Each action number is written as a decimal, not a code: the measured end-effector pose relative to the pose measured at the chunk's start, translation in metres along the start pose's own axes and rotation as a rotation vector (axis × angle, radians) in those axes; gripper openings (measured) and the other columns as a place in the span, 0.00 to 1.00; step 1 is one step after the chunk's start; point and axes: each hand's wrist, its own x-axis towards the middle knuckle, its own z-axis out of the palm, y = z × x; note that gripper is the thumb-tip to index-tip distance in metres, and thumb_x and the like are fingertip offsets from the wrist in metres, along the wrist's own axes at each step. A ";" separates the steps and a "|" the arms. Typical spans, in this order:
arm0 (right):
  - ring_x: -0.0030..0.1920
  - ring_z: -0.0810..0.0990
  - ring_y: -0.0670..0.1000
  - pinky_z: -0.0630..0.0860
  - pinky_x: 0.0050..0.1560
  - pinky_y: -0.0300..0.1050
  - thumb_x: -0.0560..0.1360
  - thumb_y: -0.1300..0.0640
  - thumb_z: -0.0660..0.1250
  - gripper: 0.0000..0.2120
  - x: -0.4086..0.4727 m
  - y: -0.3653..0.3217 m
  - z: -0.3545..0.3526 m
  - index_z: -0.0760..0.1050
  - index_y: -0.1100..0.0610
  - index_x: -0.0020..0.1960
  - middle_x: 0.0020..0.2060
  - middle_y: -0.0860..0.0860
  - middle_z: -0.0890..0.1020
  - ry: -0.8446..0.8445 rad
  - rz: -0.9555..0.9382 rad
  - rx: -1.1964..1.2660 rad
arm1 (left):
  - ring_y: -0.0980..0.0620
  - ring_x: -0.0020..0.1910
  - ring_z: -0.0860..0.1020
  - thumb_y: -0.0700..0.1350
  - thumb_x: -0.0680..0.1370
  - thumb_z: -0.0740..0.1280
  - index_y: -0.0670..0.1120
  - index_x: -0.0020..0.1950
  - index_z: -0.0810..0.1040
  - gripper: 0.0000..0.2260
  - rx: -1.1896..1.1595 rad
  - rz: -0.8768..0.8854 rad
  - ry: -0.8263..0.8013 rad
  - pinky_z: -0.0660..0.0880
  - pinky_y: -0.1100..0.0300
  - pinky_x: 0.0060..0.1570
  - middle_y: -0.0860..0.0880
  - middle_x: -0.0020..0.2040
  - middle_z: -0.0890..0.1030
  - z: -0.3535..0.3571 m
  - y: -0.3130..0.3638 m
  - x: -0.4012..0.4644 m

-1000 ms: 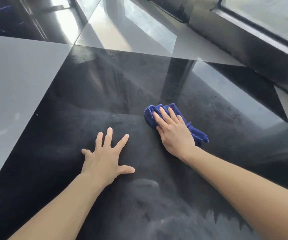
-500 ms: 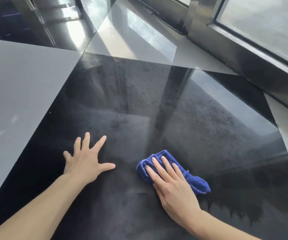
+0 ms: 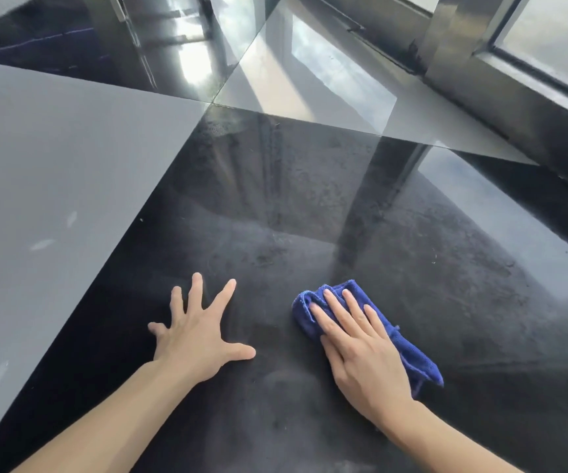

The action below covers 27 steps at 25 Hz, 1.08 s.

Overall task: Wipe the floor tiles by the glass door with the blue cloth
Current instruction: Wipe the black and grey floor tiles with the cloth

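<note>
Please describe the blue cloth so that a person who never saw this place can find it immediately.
Start at the glass door along the upper right, then come down onto the large black floor tile in front of it. Near that tile's lower middle, the right hand presses flat on the blue cloth. It is the only bright, soft thing on the glossy floor.

A metal post (image 3: 446, 39) stands upright at the top right, with pale smudges (image 3: 42, 244) at left.

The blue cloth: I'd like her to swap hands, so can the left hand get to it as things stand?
Probably yes: the left hand rests flat beside the blue cloth, only bare dark tile between, though the right hand covers it.
</note>
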 end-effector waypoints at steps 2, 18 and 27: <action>0.72 0.62 0.55 0.58 0.71 0.53 0.77 0.58 0.60 0.21 0.024 0.005 0.003 0.67 0.50 0.70 0.71 0.48 0.67 0.008 0.024 0.038 | 0.44 0.74 0.35 0.66 0.64 0.69 0.67 0.71 0.38 0.48 0.007 0.005 -0.005 0.55 0.32 0.65 0.51 0.75 0.32 0.000 0.000 0.001; 0.75 0.48 0.53 0.52 0.72 0.50 0.81 0.55 0.50 0.23 0.068 -0.021 0.001 0.53 0.47 0.75 0.76 0.46 0.53 -0.114 0.067 -0.043 | 0.48 0.74 0.35 0.60 0.68 0.68 0.64 0.73 0.42 0.43 -0.028 0.043 0.002 0.49 0.34 0.68 0.52 0.76 0.34 -0.006 -0.003 -0.002; 0.59 0.78 0.59 0.63 0.60 0.50 0.68 0.58 0.54 0.23 -0.028 -0.082 0.013 0.80 0.53 0.58 0.59 0.51 0.80 0.054 -0.001 -0.038 | 0.48 0.75 0.39 0.68 0.73 0.56 0.59 0.75 0.43 0.37 -0.012 -0.057 0.183 0.49 0.39 0.70 0.48 0.77 0.39 0.006 -0.055 -0.021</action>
